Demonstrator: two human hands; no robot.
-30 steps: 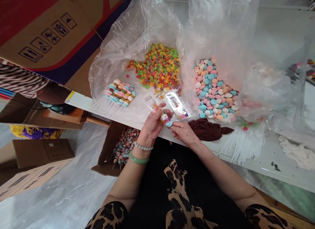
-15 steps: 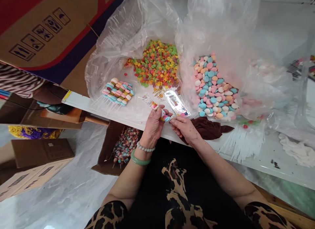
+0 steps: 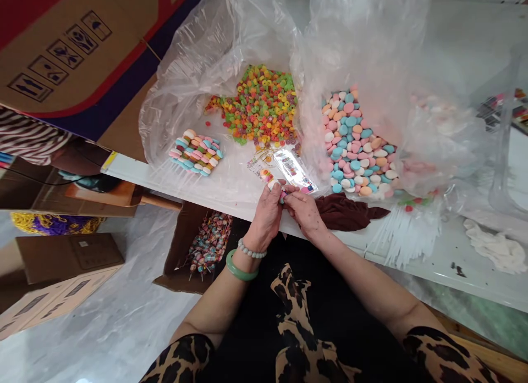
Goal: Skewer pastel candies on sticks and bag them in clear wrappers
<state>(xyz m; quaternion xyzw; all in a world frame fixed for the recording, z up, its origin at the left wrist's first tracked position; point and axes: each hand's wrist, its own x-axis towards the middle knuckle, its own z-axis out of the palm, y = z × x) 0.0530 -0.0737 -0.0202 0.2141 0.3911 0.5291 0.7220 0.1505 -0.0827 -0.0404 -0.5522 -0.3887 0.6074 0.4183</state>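
Observation:
A candy skewer in a small clear printed bag (image 3: 265, 173) is in my left hand (image 3: 267, 210), whose fingers are closed round it. The bag's top end sticks out up and left past the thumb. My right hand (image 3: 304, 211) meets the left one and pinches the lower end of the bag; its fingertips partly hide what they grip. Just beyond my hands lie flat silvery printed bags (image 3: 295, 171) and several gold twist ties (image 3: 267, 155). A dark brown cloth (image 3: 348, 211) lies beside my right wrist.
Loose ring gummies (image 3: 264, 105) and pastel oval candies (image 3: 357, 146) lie in open plastic bags. Assembled candy skewers (image 3: 197, 152) are stacked at left, white sticks (image 3: 412, 234) at right. Below the table edge, a cardboard box (image 3: 173, 262) holds wrapped skewers (image 3: 211, 240).
My hands have come closer together, the left shifting slightly right and the right slightly left. The wrapped skewer has turned and moved a little to the right.

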